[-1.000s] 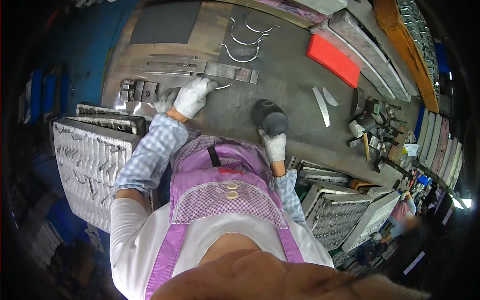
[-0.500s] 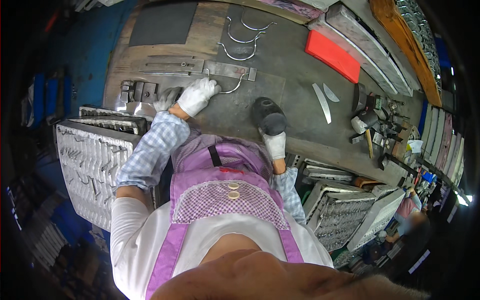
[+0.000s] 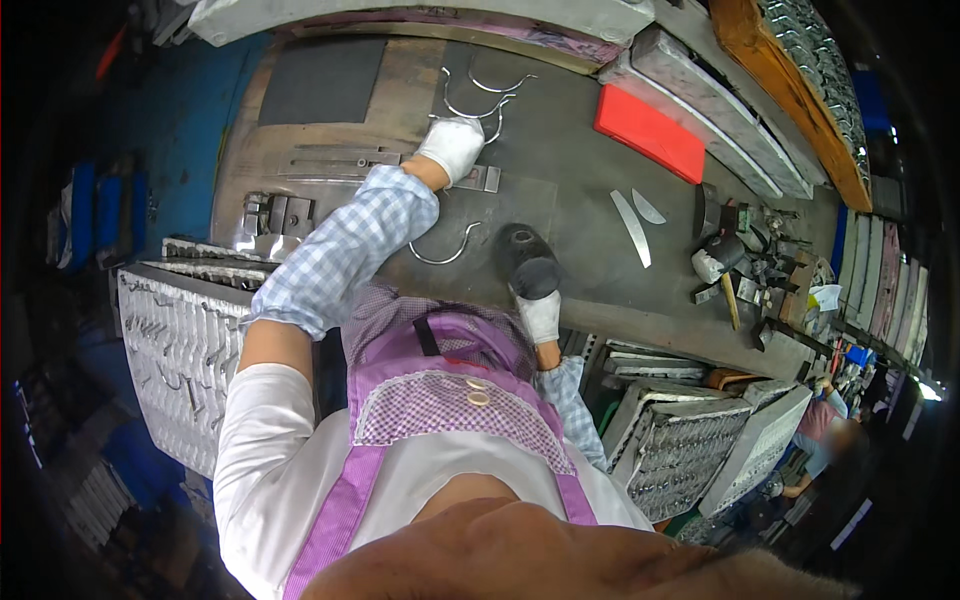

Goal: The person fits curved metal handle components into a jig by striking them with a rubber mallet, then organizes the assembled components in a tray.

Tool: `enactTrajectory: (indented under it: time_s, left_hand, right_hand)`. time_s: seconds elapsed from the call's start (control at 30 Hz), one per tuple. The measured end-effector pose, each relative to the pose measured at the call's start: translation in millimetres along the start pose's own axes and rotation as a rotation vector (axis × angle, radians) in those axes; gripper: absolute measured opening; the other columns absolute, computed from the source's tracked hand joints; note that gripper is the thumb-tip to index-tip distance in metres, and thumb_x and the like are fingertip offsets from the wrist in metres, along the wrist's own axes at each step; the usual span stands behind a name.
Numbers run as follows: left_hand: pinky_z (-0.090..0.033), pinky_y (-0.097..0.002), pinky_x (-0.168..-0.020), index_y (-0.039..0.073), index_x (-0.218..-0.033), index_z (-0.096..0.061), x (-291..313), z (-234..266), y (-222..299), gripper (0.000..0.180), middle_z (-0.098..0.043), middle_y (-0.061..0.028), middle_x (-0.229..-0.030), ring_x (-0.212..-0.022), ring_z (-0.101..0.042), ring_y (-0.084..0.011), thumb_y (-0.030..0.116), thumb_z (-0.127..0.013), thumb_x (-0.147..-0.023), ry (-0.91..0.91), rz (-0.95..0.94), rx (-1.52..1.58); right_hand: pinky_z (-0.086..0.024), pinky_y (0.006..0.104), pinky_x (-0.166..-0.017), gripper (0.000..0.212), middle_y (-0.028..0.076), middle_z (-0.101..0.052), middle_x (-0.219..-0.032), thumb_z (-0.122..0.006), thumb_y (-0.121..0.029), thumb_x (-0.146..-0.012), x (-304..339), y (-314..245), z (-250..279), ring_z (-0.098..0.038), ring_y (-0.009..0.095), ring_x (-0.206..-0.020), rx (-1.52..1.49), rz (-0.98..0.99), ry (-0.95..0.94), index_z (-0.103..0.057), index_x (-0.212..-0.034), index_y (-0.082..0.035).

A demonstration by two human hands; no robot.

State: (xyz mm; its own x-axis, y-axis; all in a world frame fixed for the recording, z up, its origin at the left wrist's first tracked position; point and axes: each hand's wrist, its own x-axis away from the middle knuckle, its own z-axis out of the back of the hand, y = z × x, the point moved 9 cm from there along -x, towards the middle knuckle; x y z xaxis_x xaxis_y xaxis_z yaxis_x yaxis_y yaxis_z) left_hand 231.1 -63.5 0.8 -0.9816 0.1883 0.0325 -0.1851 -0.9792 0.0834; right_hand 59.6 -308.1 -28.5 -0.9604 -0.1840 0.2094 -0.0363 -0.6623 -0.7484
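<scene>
My gloved left hand (image 3: 453,147) reaches to the far part of the bench, its fingers closed on a curved metal rod (image 3: 494,130) whose end sticks out beside the glove. Two more curved rods lie just beyond. A separate bent rod (image 3: 447,259) rests near the bench's front edge, by itself. Under my left wrist runs a flat slotted metal bar (image 3: 340,163). My gloved right hand (image 3: 541,318) stays at the near edge, wrapped round a mallet with a black head (image 3: 527,262); its handle is hidden beneath head and glove.
A metal block fixture (image 3: 277,216) sits left. To the right lie a red box (image 3: 650,132), two pale curved blades (image 3: 632,228) and a pile of tools (image 3: 740,255). Trays of metal parts (image 3: 170,360) stand low at both sides. Another person (image 3: 822,425) is far right.
My left hand has left the bent rod near the front edge and moved away from me to the rods at the back. My right hand keeps the mallet in place. The view has shifted slightly.
</scene>
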Motion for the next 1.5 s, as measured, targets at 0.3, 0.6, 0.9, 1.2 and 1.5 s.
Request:
enactTrajectory:
  time_s: [0.3, 0.6, 0.9, 1.2, 1.5]
  left_hand:
    - [-0.052, -0.0454, -0.061, 0.012, -0.106, -0.063, 94.5, 56.1, -10.7, 0.02, -0.064, -0.0096, -0.079, -0.068, -0.064, -0.0314, 0.016, -0.055, -0.088, 0.403, 0.086, 0.393]
    - [-0.049, -0.0391, -0.07, 0.011, -0.094, -0.064, 135.9, 32.0, 10.6, 0.015, -0.058, -0.0055, -0.08, -0.078, -0.06, -0.0259, 0.01, -0.058, -0.081, 0.203, -0.043, 0.294]
    - [-0.048, -0.031, -0.084, 0.002, -0.114, -0.061, 167.0, 3.9, -28.1, 0.031, -0.065, -0.0079, -0.095, -0.092, -0.061, -0.0185, 0.027, -0.051, -0.099, 0.094, 0.137, 1.274]
    - [-0.052, -0.0404, -0.074, 0.01, -0.099, -0.064, 145.5, 42.5, -3.7, 0.023, -0.062, -0.0083, -0.093, -0.088, -0.061, -0.0285, 0.001, -0.055, -0.079, 0.347, 0.011, 0.572]
    - [-0.05, -0.0388, -0.068, 0.011, -0.088, -0.064, 152.2, 40.6, 22.1, 0.015, -0.057, -0.0077, -0.078, -0.073, -0.059, -0.0266, 0.007, -0.056, -0.076, 0.164, -0.125, 0.315]
  right_hand:
    - [-0.056, 0.0355, -0.077, 0.018, 0.015, -0.071, -0.095, -0.065, -0.014, -0.081, 0.0, 14.9, -2.5, -0.069, 0.028, -0.088, -0.021, 0.127, 0.092, -0.07, -0.093, -0.002]
    - [-0.051, 0.0354, -0.088, 0.035, 0.013, -0.069, -0.108, -0.074, -0.018, -0.08, 0.0, 37.0, -13.9, -0.066, 0.027, -0.099, 0.134, -0.035, -0.018, -0.066, -0.108, 0.0]
    - [-0.049, 0.0356, -0.089, 0.034, 0.01, -0.066, -0.11, -0.068, -0.017, -0.081, -0.1, -157.4, 47.7, -0.062, 0.027, -0.102, 0.264, 0.62, 0.002, -0.064, -0.112, -0.004]
    - [-0.043, 0.0356, -0.099, 0.048, 0.015, -0.059, -0.125, -0.075, -0.02, -0.08, 9.9, -4.1, 1.7, -0.056, 0.025, -0.115, -0.117, -0.199, -0.188, -0.058, -0.119, 0.002]
    - [-0.038, 0.0393, -0.104, 0.048, 0.016, -0.062, -0.119, -0.075, -0.028, -0.08, 4.8, 33.8, -9.3, -0.056, 0.028, -0.115, 0.031, -0.038, -0.077, -0.06, -0.116, 0.0]
